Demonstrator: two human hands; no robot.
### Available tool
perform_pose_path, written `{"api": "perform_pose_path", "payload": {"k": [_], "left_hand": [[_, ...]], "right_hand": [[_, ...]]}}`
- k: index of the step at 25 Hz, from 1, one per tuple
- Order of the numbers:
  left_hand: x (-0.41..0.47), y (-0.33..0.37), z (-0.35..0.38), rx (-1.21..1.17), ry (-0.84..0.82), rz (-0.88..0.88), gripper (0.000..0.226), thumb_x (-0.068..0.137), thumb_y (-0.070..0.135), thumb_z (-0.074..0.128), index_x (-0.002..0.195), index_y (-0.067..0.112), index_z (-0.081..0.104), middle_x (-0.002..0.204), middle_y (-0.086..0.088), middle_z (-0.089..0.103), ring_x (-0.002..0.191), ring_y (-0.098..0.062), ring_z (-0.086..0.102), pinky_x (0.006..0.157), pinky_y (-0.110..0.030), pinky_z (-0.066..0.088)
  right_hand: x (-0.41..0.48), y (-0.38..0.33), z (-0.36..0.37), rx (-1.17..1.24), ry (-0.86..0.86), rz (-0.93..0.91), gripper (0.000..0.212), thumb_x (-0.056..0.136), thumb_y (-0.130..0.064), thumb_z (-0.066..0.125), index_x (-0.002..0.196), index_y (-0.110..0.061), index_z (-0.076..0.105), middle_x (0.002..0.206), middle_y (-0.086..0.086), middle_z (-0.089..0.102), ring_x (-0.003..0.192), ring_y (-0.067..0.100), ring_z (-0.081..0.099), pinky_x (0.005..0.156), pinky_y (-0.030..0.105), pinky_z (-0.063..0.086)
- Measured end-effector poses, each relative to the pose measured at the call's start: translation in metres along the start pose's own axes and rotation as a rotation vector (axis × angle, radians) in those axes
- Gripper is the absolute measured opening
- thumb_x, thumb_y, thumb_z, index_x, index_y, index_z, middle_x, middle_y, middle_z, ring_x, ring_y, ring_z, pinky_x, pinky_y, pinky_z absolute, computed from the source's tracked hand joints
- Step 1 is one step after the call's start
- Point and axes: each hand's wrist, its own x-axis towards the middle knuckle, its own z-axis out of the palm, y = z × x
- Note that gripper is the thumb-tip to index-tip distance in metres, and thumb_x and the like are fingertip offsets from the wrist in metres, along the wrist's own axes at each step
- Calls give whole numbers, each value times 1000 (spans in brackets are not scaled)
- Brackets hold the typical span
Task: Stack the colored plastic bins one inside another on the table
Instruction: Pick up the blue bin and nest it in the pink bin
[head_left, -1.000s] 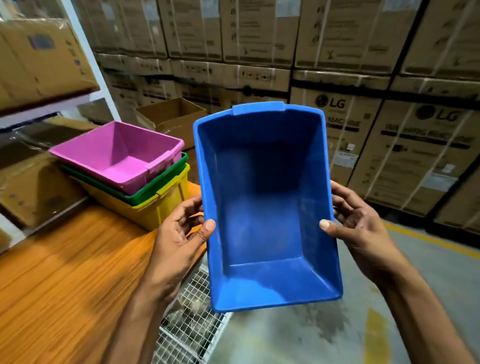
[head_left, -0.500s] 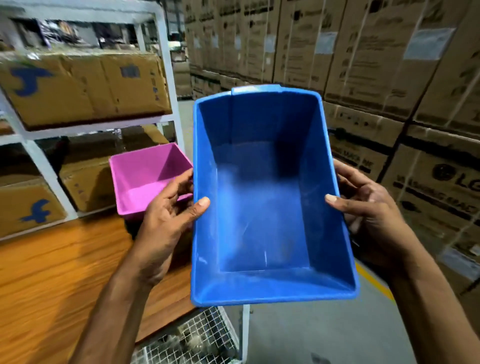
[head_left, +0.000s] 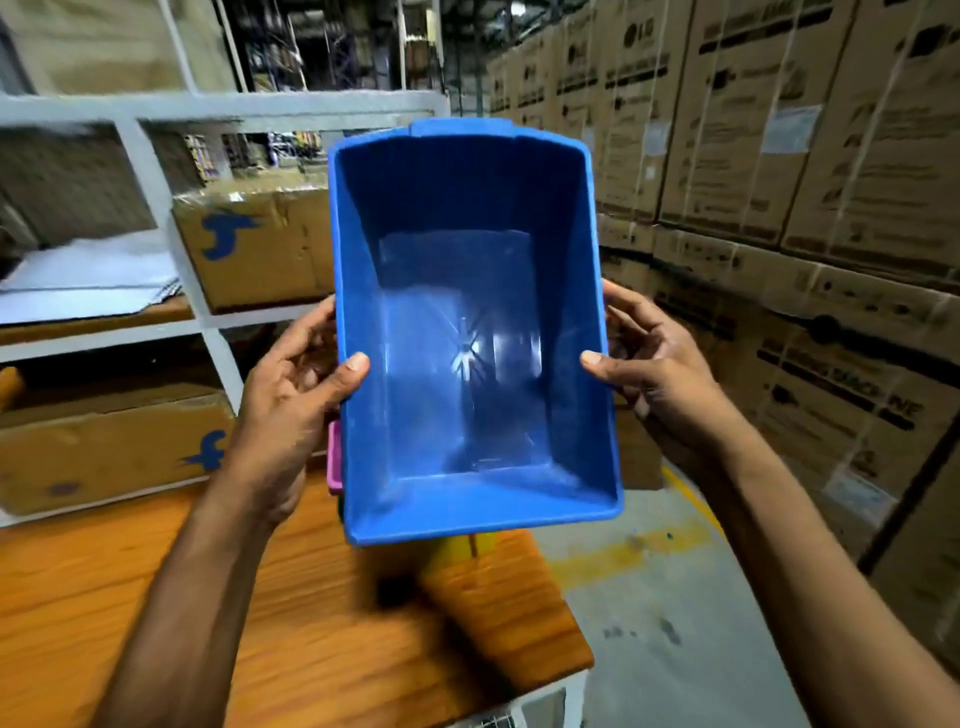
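A blue bin (head_left: 467, 364) fills the middle of the view, held in the air with its open mouth towards the camera, so its smooth inner walls and glossy floor with a star-shaped moulding mark show; a flat tab sticks out from its far rim. Touching the blue bin's lower left edge, a sliver of a pink bin (head_left: 335, 457) peeks out, and under its near rim a bit of yellow plastic (head_left: 457, 545) shows; the rest of both is hidden behind it. Below the blue bin lies a wooden table (head_left: 156, 597) with an orange-brown grain and a dark shadow on it. Left of the blue bin stands a white shelf rack (head_left: 150, 171) with cardboard boxes (head_left: 249, 244) bearing a blue logo; right of it rises a wall of stacked cartons (head_left: 779, 130), and below right is grey floor (head_left: 675, 613) with a worn yellow line (head_left: 623, 551). The left hand (head_left: 291, 410) grips the blue bin's left wall, thumb hooked over the rim, fingers curled outside. The right hand (head_left: 660, 374) grips the right wall likewise, thumb on the rim, fingers behind
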Motion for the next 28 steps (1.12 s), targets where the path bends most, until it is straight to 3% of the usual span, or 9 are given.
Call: {"api": "perform_pose_path", "payload": {"k": [4,7,12,17,19,22,25,27,28], "left_hand": [[45,-14,-34,74,96,15,58,97,-1,60,151,18,48,117,16,75,109,-5,68,96,-26,57],[75,-25,-56,94,138,-5,59,97,0,62,151,19,48,119,17,74,106,-8,69,96,-29,57],[116,-44,-78,90,180,-176,49,98,-1,59,142,20,59,113,5,74,101,-11,71,86,-31,59],[146,-73,-90,104,170,-474,30,97,10,60,125,11,69,98,-3,76,89,-19,67,85,-35,53],[147,-83,-89,97,184,-554,23,96,14,60,116,10,71,94,-7,74,80,-19,69,70,-27,58],[146,-88,-79,100,260,-605,13,96,15,60,102,11,71,96,-11,70,63,-14,63,44,-16,49],[152,-91,-76,90,254,-610,27,92,15,64,117,5,71,107,-17,74,77,-17,71,67,-29,62],[152,-94,-75,109,255,-632,33,91,15,65,122,7,71,122,-20,73,99,-26,69,97,-43,58],[151,-96,-73,122,257,-647,32,92,14,64,124,7,70,123,-20,73,103,-28,69,101,-46,55]], "right_hand": [[60,19,37,-116,-37,-56,73,81,12,73,145,-17,52,141,13,63,132,30,60,110,45,51],[103,34,58,-130,-78,-38,69,85,15,69,140,-24,55,130,15,63,114,25,67,106,41,54],[162,72,68,-84,-114,158,60,87,17,62,135,-19,62,120,5,65,99,10,70,84,31,59],[187,86,68,-8,-178,529,30,98,12,48,111,-9,66,108,8,70,82,13,70,37,14,45],[194,98,63,11,-214,634,25,99,7,49,107,-9,66,109,8,70,92,18,68,42,17,53],[201,120,57,11,-211,695,32,95,5,53,122,-9,64,126,12,66,114,28,64,65,26,65],[203,124,53,35,-181,717,35,94,7,50,123,-9,63,121,12,67,106,27,67,52,22,61],[203,119,50,66,-167,735,33,96,7,48,121,-9,64,120,12,67,92,23,71,42,19,55],[203,117,48,81,-162,744,33,96,6,46,119,-9,64,118,12,67,83,21,73,37,18,51]]}}
